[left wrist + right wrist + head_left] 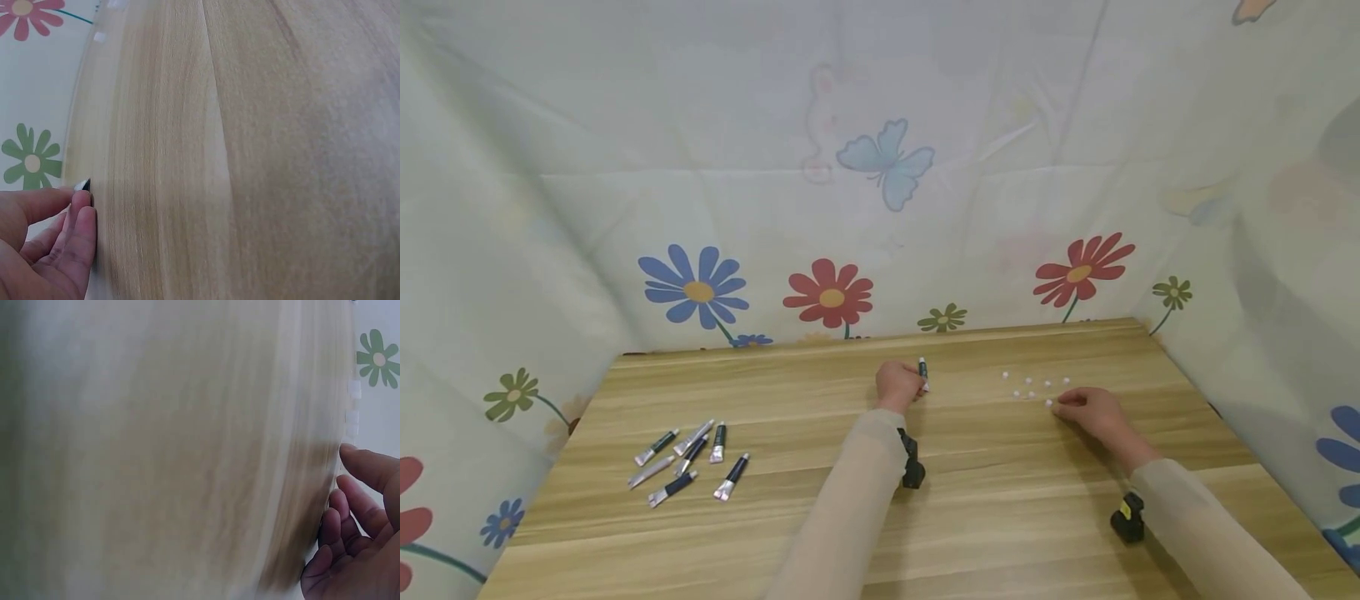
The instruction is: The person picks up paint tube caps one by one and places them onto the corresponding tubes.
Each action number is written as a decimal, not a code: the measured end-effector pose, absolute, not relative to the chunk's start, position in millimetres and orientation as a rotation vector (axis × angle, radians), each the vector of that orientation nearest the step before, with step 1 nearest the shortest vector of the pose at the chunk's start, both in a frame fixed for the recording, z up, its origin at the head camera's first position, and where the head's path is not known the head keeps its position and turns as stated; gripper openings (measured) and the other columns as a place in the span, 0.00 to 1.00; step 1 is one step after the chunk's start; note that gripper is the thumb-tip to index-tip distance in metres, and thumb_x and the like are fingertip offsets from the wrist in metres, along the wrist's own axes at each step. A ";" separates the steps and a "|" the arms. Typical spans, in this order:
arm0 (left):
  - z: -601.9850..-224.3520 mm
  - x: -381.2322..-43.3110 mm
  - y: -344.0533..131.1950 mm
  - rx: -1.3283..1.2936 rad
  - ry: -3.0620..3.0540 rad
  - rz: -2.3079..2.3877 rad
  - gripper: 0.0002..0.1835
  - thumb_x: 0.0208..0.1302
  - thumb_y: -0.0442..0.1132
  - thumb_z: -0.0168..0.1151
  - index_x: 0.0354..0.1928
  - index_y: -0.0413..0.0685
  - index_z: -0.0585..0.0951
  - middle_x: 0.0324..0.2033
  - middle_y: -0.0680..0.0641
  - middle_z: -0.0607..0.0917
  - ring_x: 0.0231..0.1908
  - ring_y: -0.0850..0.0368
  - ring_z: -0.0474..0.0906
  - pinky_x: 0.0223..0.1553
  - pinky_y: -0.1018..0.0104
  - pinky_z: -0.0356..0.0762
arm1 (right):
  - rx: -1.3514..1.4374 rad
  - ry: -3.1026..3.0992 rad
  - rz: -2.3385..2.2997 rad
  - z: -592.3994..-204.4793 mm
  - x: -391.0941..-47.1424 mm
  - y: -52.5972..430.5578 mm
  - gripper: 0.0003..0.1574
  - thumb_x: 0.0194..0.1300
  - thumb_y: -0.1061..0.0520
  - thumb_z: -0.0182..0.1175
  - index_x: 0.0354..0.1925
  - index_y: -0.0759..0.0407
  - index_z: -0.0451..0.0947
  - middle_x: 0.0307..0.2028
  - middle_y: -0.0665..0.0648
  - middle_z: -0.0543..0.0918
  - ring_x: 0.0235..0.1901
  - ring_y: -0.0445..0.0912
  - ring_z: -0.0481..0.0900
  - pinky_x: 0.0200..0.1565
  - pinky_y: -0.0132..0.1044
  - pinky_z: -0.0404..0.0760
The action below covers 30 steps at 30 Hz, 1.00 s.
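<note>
My left hand [898,385] pinches a small paint tube [923,375] with a dark green body, near the back middle of the table. In the left wrist view only the tube's tip [84,185] shows between thumb and fingers. My right hand [1093,412] reaches low over the table at the right, its thumb [359,459] and index finger apart in the right wrist view. Just beyond its fingertips lies a small white cube [1048,403]; whether they touch it is hard to tell. Several more white cubes [1028,381] are scattered behind it.
Several paint tubes [691,456], dark green, dark blue and silvery, lie in a loose group on the left of the wooden table [992,517]. A flower-printed curtain [760,208] hangs behind the table and at both sides.
</note>
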State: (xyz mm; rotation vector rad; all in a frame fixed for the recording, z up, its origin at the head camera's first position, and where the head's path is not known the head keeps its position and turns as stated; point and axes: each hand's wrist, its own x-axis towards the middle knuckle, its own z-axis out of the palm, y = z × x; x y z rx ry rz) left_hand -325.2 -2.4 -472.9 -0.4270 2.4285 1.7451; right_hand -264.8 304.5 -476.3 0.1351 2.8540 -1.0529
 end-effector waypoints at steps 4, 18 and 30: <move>-471.4 -324.4 -2.4 -0.423 2.461 1.711 0.07 0.61 0.24 0.66 0.42 0.29 0.86 0.32 0.34 0.91 0.17 0.64 0.75 0.18 0.79 0.71 | 0.077 2.872 -1.064 -478.4 -266.3 302.7 0.24 0.68 0.56 0.65 0.51 0.76 0.80 0.48 0.74 0.85 0.47 0.60 0.83 0.46 0.38 0.78; -475.5 -326.9 0.2 -0.437 2.554 1.604 0.05 0.60 0.26 0.68 0.38 0.32 0.87 0.28 0.37 0.91 0.14 0.65 0.71 0.18 0.77 0.67 | 0.062 2.863 -1.035 -480.0 -269.9 296.4 0.20 0.70 0.57 0.63 0.52 0.74 0.80 0.48 0.73 0.85 0.47 0.59 0.81 0.53 0.54 0.79; -477.2 -327.4 -1.7 -0.386 2.526 1.648 0.03 0.60 0.26 0.68 0.35 0.31 0.87 0.24 0.40 0.89 0.15 0.65 0.72 0.17 0.78 0.69 | 0.064 2.884 -1.056 -482.0 -269.9 297.3 0.20 0.69 0.56 0.64 0.49 0.75 0.81 0.48 0.74 0.85 0.47 0.61 0.81 0.52 0.51 0.80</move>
